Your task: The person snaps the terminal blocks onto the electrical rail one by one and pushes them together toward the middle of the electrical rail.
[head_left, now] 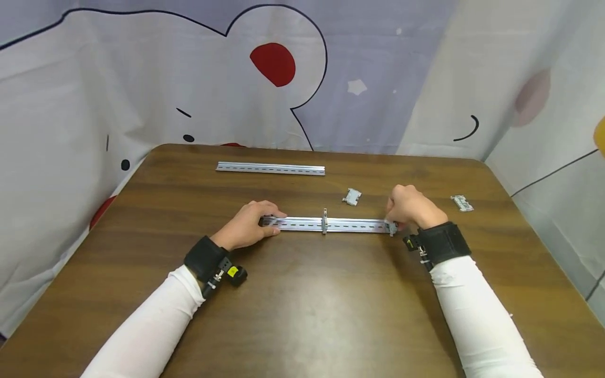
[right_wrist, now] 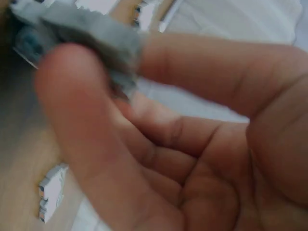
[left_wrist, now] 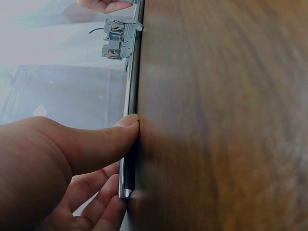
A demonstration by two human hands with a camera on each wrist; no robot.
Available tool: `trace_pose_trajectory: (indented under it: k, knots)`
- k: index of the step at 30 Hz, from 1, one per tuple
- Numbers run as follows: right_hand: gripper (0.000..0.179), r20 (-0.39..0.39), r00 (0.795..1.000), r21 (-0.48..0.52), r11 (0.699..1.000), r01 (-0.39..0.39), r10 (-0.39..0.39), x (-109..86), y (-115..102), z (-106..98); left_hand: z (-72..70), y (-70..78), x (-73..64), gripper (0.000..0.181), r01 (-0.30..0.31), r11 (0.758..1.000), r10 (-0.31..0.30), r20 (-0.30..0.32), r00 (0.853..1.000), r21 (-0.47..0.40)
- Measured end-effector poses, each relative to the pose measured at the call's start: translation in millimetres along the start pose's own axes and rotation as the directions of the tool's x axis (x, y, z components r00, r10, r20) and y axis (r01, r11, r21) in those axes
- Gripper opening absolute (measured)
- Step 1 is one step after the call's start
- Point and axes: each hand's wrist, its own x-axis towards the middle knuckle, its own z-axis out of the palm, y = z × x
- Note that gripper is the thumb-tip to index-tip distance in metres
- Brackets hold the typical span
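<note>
Two rails (head_left: 302,222), four grey blocks (head_left: 352,197)

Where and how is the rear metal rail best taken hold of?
Probably pinch the rear metal rail across its long edges at mid-length, coming from above: it lies flat and narrow on the table, both long edges exposed.

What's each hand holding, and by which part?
Left hand: nearer slotted DIN rail, by its left end. Right hand: gray terminal block at the rail's right end; exact grip spot too blurred.
</note>
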Motion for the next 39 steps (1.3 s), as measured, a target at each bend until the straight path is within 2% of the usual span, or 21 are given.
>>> trace_pose_trajectory:
  k: [5,7,12,17,21,28,32,39]
  knots:
    - [0.027,0.073,0.997,0.163,0.987,-0.002,-0.01,-5.1,3.7,-14.1,-0.3,-2.0,-4.3,0.035,0.002,1.0,-0.002,-0.016,1.0,-0.013]
    - [0.031,0.094,0.995,0.222,0.975,0.018,-0.04,-7.6,7.3,-18.9,0.5,-3.6,-5.6,0.034,-0.001,1.0,0.0,-0.021,1.0,-0.019]
    - [0.039,0.154,0.979,0.298,0.951,0.084,-0.135,-11.0,16.7,-24.9,2.3,-6.1,-8.1,0.034,-0.01,1.0,0.01,-0.024,1.0,-0.018]
    - [0.04,0.191,0.964,0.372,0.923,0.102,-0.184,-7.3,23.3,-22.5,2.5,-5.4,-9.6,0.034,0.003,1.0,-0.004,-0.017,1.0,-0.024]
    - [0.039,0.213,0.957,0.399,0.911,0.101,-0.199,-3.0,29.4,-18.0,2.6,-3.7,-8.9,0.034,0.008,1.0,-0.008,-0.011,1.0,-0.017]
    - [0.038,0.215,0.964,0.486,0.873,0.03,-0.153,-4.2,41.0,-14.9,1.0,0.5,-0.5,0.035,-0.002,1.0,0.002,-0.002,1.0,-0.024]
    - [0.037,0.211,0.962,0.519,0.854,0.038,-0.171,-4.7,42.9,-14.6,0.7,0.0,1.4,0.034,-0.003,1.0,0.002,-0.001,1.0,-0.013]
    - [0.036,0.211,0.961,0.534,0.845,0.038,-0.177,-4.3,42.8,-13.6,1.3,-0.6,1.1,0.034,-0.009,1.0,0.009,-0.001,1.0,-0.013]
